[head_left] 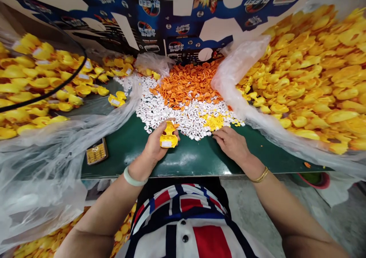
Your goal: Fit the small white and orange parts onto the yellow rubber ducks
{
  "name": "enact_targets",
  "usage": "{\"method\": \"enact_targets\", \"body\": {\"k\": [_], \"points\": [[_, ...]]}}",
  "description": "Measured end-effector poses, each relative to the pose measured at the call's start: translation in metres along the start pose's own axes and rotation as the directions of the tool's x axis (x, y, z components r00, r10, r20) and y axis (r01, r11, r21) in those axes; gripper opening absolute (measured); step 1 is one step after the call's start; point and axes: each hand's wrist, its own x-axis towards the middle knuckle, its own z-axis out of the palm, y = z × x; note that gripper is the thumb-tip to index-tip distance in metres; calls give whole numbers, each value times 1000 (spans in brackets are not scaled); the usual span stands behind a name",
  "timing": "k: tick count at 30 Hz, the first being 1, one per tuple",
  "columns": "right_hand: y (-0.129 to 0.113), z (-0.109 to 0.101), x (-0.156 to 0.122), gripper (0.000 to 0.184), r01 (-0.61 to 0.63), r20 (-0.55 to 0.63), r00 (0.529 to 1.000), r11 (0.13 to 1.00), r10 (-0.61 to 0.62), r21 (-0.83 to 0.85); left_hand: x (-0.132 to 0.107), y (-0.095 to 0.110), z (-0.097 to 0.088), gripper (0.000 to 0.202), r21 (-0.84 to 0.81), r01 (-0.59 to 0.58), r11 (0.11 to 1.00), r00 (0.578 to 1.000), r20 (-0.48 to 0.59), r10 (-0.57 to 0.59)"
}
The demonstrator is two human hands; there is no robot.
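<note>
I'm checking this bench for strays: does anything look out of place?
Yes: a small orange piece lies near the front edge of the green table, far right, well apart from the orange pile.

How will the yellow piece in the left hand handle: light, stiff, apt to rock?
The yellow piece in the left hand is probably light, since it looks hollow and thin-walled. It seems likely to be fairly stiff, as its rounded form shows no sag in the grip. Set down on its curved side, it might rock on the smooth green table.
</note>
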Motion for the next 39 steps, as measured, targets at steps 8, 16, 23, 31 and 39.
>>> {"method": "enact_targets", "body": {"k": [8, 16, 23, 31, 39], "points": [[0, 0, 6, 17, -48, 20, 999, 993, 46, 110, 0, 0, -1, 49, -20, 41, 999, 999, -3, -41], [-23, -3, 4, 25, 102, -58, 992, 978, -115, -184, 0, -4, 3, 45, -20, 30, 999, 996, -84, -31], [-101, -5, 14, 26, 459, -121, 886, 882, -447, 108, -1, -10, 3, 40, -36, 11, 999, 991, -136, -16], [-106, 15, 17, 33, 613, -96, 785, 790, -612, -24, -4, -7, 2, 39, -50, 62, 997, 983, -170, -70], [-111, 18, -1, 35, 483, -152, 875, 811, -459, 331, -3, -7, -1, 37, -63, 67, 996, 985, -152, -76]]}}
